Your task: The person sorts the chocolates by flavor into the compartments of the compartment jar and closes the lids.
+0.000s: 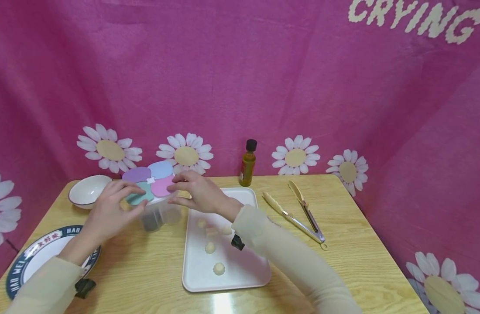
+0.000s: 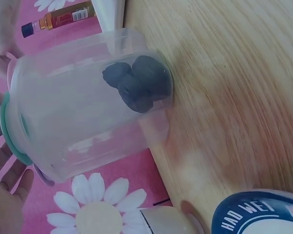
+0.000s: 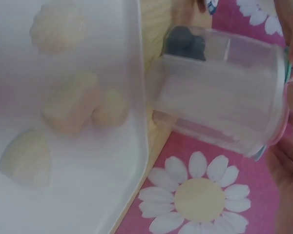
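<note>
A clear divided container (image 1: 161, 217) stands upright at the left of the tray, topped by petal-shaped lids in purple, blue, green and pink. My left hand (image 1: 113, 208) touches the green lid (image 1: 145, 196) with extended fingers, thumb at its near side. From the other side, my right hand (image 1: 202, 192) reaches the edge of the pink lid (image 1: 161, 186), its fingers spread. Through the clear wall, the left wrist view shows several dark rounded lumps (image 2: 136, 85) at the bottom of one compartment. All the lids lie flat on top.
A white tray (image 1: 244, 274) with several pale moulded pieces lies mid-table. Metal tongs (image 1: 303, 222) rest to its right, and an oil bottle (image 1: 247, 165) stands behind. At left are a white bowl (image 1: 88, 189) and a blue-rimmed plate (image 1: 18, 272). A pink curtain (image 1: 240, 78) hangs behind.
</note>
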The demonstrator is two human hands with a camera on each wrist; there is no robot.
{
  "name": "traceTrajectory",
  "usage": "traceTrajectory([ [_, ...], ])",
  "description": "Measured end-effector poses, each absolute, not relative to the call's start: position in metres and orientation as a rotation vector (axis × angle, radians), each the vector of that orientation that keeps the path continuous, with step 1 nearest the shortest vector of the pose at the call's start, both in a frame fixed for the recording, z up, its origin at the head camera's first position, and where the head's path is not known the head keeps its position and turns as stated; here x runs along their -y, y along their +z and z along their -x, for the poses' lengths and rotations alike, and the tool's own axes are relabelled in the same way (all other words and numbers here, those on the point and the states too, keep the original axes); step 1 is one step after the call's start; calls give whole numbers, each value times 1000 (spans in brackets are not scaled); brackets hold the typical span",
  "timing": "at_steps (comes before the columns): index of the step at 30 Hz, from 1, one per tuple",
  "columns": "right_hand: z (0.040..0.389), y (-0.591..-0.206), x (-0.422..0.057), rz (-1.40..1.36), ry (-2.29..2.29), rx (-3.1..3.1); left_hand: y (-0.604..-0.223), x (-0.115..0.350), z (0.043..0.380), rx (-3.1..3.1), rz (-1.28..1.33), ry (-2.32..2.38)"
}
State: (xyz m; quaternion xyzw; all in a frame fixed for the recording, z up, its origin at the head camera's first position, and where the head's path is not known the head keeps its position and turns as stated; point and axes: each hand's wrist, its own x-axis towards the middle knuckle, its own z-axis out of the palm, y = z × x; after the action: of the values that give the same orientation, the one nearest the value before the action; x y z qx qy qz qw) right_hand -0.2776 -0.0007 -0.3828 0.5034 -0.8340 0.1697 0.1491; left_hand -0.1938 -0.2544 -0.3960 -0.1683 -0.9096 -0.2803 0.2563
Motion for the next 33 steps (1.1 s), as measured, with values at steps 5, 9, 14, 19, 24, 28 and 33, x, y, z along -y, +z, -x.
traceTrajectory([
  [5, 277, -377, 3, -1444, 527, 2428, -397, 253, 196, 2415, 484, -693],
  [9, 284, -377, 6, -1395, 501, 2503, -400, 246, 198, 2365, 508, -671],
  [14, 287, -383, 8, -1372, 481, 2521, -403, 242, 198, 2359, 495, -681],
  [19, 284, -389, 8, -1383, 457, 2443, -403, 246, 196, 2403, 475, -712],
  [24, 275, -392, 12, -1436, 410, 2303, -405, 255, 190, 2406, 401, -742],
  [28, 269, -394, 17, -1449, 354, 2206, -406, 262, 190, 2385, 400, -745],
  [33, 264, -393, 22, -1445, 292, 2133, -403, 270, 193, 2404, 406, -761],
])
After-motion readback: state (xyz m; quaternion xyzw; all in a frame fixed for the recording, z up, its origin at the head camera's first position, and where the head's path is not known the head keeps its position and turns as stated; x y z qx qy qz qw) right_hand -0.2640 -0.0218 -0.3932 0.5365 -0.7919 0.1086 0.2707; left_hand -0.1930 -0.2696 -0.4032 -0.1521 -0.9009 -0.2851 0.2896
